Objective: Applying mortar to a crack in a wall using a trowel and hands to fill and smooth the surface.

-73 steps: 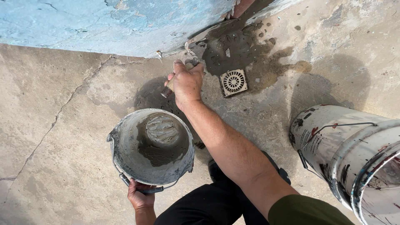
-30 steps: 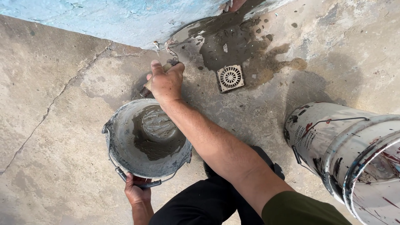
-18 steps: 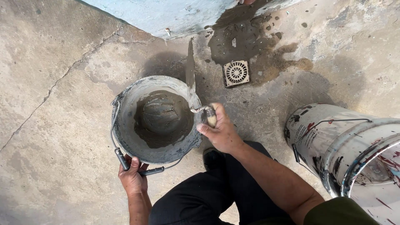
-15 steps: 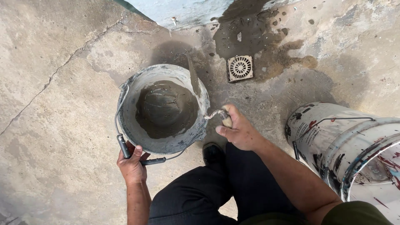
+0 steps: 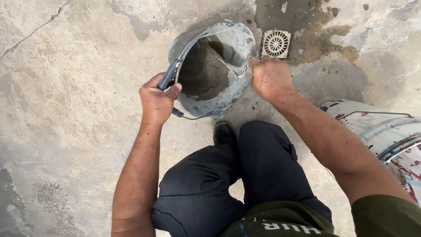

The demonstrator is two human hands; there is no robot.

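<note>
Bucket [image 5: 219, 66] now tilted, nearer the drain [image 5: 276, 43].

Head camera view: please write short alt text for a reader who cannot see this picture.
Seen from above, a crouching person tilts a grey bucket of wet mortar on a concrete floor. The left hand grips its handle, and the right hand works a trowel inside. A floor drain lies just beyond.
</note>
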